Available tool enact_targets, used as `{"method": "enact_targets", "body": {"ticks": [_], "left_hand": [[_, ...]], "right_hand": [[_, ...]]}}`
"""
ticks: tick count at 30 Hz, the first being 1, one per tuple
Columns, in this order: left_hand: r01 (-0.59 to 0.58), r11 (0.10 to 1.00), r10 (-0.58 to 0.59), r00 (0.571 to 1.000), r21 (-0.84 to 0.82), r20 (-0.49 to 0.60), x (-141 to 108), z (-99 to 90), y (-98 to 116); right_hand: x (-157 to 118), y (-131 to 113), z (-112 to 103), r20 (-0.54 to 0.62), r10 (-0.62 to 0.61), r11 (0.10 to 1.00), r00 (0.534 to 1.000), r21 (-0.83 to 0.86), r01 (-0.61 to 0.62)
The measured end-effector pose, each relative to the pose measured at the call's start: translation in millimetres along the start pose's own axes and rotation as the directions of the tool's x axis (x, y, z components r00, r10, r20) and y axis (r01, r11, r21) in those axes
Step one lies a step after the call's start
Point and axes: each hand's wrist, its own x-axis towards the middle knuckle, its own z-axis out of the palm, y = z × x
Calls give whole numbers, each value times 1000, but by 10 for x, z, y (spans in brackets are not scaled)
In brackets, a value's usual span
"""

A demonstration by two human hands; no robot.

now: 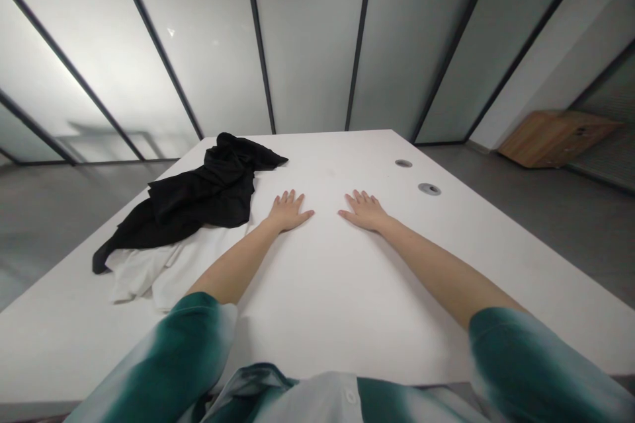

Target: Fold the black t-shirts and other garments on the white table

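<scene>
My left hand (288, 211) lies flat on the white table (327, 291), palm down with its fingers spread. Opposite it, my right hand (364, 210) rests on the table in the same way, fingers apart and holding nothing. A gap of bare tabletop separates the two thumbs. Left of my left hand is a crumpled black garment (203, 195), apart from the fingers. Partly under it lies a white garment (149, 271), which runs toward my left forearm. How either garment is cut cannot be made out in the heap.
Two round grommets (429, 189) are set into the tabletop at the right. Frosted glass panels (312, 39) with dark frames stand behind the table's far edge. A wooden cabinet (550, 139) sits on the grey floor at the far right.
</scene>
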Motion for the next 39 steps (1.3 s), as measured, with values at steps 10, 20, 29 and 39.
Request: {"method": "enact_targets", "body": {"ticks": [10, 20, 29, 39], "left_hand": [[6, 1000, -7, 1000, 22, 10, 15, 11, -2], [0, 1000, 0, 1000, -1, 16, 5, -24, -12], [0, 1000, 0, 1000, -10, 18, -20, -68, 8], [-8, 999, 5, 997, -45, -74, 11, -28, -35]], "right_hand": [[-19, 12, 4, -8, -11, 1000, 1000, 24, 11], [-38, 34, -28, -32, -23, 999, 999, 35, 24], [-36, 29, -42, -32, -19, 1000, 999, 17, 19], [15, 78, 47, -79, -35, 998, 996, 44, 39]]}}
